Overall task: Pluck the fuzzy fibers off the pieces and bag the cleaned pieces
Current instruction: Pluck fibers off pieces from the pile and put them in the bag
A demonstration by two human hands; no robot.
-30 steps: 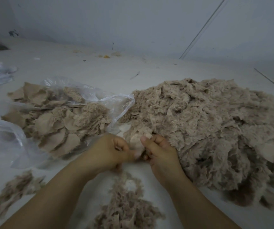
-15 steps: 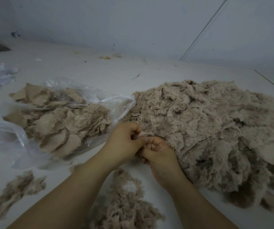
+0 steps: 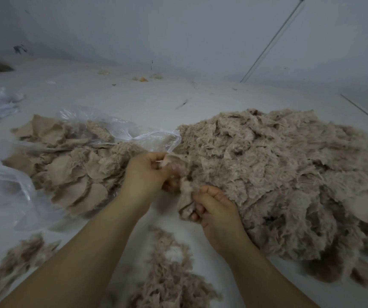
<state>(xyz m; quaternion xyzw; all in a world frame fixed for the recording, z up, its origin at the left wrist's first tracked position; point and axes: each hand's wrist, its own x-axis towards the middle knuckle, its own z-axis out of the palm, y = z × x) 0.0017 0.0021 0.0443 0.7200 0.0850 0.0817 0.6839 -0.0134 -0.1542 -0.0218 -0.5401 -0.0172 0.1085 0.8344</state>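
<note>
A pale, off-white work surface (image 3: 156, 112) fills the view, seen from above by a person working with two bare hands.

The largest thing on it is a big heap of fuzzy tan pieces (image 3: 285, 181), spreading away to the right of the hands and touching the right hand's far side.

To the left of the hands lies a clear plastic bag (image 3: 116, 130), its mouth open toward them, with a flatter layer of smoother tan pieces (image 3: 67, 174) inside and spilling at its mouth. The bag's edge reaches almost to the left hand.

Nearer the person than the hands, between the two forearms, sits a loose pile of plucked fibers (image 3: 169, 276). A second, smaller clump of fibers (image 3: 20, 263) lies off to the left of the left forearm.

Both hands meet over a single fuzzy piece (image 3: 186, 196). The left hand (image 3: 145, 174) is curled, thumb and fingertips pressed together on the upper end of the piece; motion blur hides exactly what it pinches. The right hand (image 3: 216, 212), just below and to the right, has its fingers folded around the lower end of the same piece, gripping it firmly.
</note>
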